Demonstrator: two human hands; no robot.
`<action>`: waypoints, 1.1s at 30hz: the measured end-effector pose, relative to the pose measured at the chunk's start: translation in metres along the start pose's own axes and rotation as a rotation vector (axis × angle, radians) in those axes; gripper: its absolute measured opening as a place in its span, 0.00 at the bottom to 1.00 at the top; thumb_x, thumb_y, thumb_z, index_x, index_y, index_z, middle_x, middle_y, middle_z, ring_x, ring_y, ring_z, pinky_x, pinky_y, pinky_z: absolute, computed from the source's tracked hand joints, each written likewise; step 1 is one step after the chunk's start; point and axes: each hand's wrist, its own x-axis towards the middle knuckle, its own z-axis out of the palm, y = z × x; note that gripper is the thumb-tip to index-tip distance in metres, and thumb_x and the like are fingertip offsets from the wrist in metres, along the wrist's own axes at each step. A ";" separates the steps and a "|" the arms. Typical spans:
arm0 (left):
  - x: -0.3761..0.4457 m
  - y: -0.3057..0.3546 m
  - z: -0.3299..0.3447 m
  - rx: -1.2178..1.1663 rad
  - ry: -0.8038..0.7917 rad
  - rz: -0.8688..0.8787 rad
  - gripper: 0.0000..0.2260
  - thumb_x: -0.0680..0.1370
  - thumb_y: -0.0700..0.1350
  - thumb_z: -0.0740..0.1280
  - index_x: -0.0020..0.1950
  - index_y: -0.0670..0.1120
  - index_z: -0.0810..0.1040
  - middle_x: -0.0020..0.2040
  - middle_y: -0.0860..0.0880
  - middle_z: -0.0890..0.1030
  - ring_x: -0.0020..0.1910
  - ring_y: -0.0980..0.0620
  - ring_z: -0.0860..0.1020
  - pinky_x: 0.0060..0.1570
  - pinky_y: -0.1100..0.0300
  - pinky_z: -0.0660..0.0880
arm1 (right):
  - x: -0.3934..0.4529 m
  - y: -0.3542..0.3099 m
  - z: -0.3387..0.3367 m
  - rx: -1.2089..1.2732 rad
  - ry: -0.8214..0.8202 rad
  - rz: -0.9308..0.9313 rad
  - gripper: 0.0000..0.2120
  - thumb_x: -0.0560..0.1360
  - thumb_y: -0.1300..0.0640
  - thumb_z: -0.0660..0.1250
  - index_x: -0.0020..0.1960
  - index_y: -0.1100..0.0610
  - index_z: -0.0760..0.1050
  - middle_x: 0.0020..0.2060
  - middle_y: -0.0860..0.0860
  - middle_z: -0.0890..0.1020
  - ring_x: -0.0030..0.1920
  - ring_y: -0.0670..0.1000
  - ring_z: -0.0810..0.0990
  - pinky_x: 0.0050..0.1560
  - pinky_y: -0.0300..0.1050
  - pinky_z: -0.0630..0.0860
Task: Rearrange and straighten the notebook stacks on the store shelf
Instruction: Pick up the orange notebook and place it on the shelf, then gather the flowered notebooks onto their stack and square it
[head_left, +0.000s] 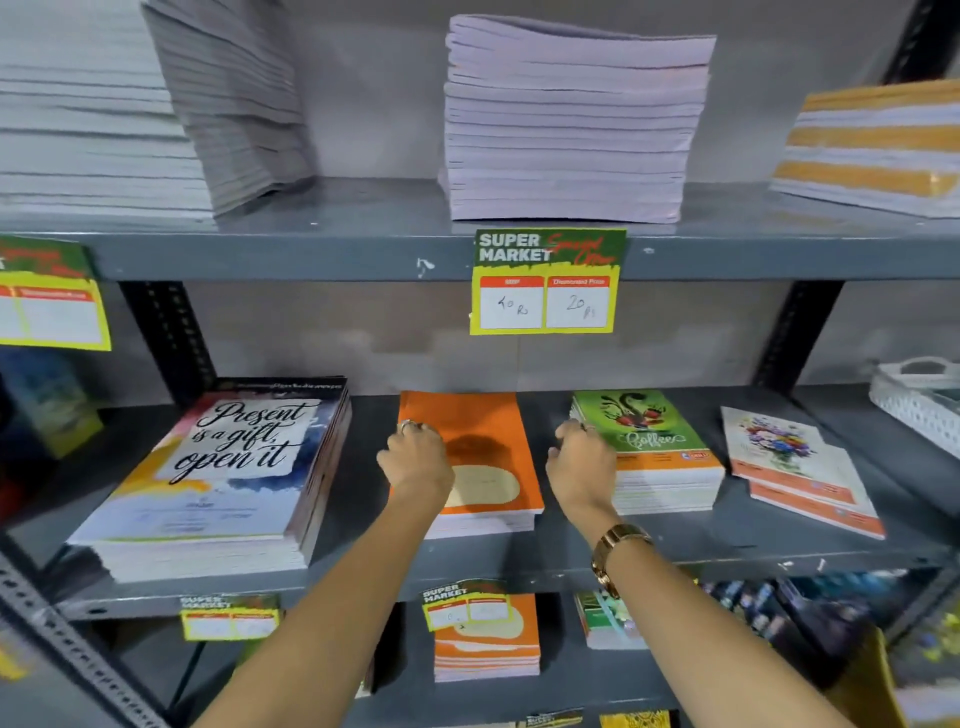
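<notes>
On the middle grey shelf (363, 566) lies a stack of orange notebooks (478, 415). My left hand (415, 457) rests on the stack's left edge with fingers curled onto the cover. A stack of green-covered notebooks (654, 431) sits to the right; my right hand (582, 462) touches its left side, fingers bent against the pile. Whether either hand truly grips its stack I cannot tell. At the far left is a big stack titled "Present is a gift, open it" (223, 467). Two floral notebooks (795, 462) lie askew at the right.
The upper shelf carries tall pale paper stacks (571, 119), a leaning pile (234, 104) and an orange-striped pile (878, 145). A price tag (545, 283) hangs from its edge. A white basket (919, 400) stands far right. More notebooks (485, 644) lie on the shelf below.
</notes>
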 end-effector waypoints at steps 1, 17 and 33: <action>0.001 0.009 0.002 -0.024 0.016 0.052 0.20 0.76 0.45 0.68 0.66 0.41 0.69 0.67 0.43 0.70 0.65 0.43 0.71 0.60 0.50 0.72 | 0.002 0.007 -0.006 -0.057 0.082 -0.056 0.11 0.71 0.64 0.70 0.53 0.62 0.79 0.50 0.59 0.83 0.52 0.60 0.81 0.52 0.50 0.76; -0.031 0.222 0.037 -0.272 0.086 0.570 0.12 0.78 0.39 0.62 0.62 0.40 0.74 0.61 0.40 0.76 0.60 0.42 0.75 0.58 0.52 0.75 | 0.058 0.234 -0.098 -0.246 0.123 0.289 0.17 0.73 0.61 0.64 0.61 0.65 0.71 0.58 0.63 0.77 0.60 0.62 0.74 0.62 0.52 0.69; -0.112 0.323 0.177 -0.134 -0.256 0.773 0.30 0.82 0.52 0.43 0.53 0.43 0.84 0.52 0.47 0.86 0.51 0.52 0.85 0.50 0.58 0.81 | 0.105 0.330 -0.081 0.052 -0.115 0.666 0.28 0.73 0.44 0.66 0.62 0.64 0.69 0.59 0.60 0.78 0.60 0.61 0.77 0.56 0.50 0.76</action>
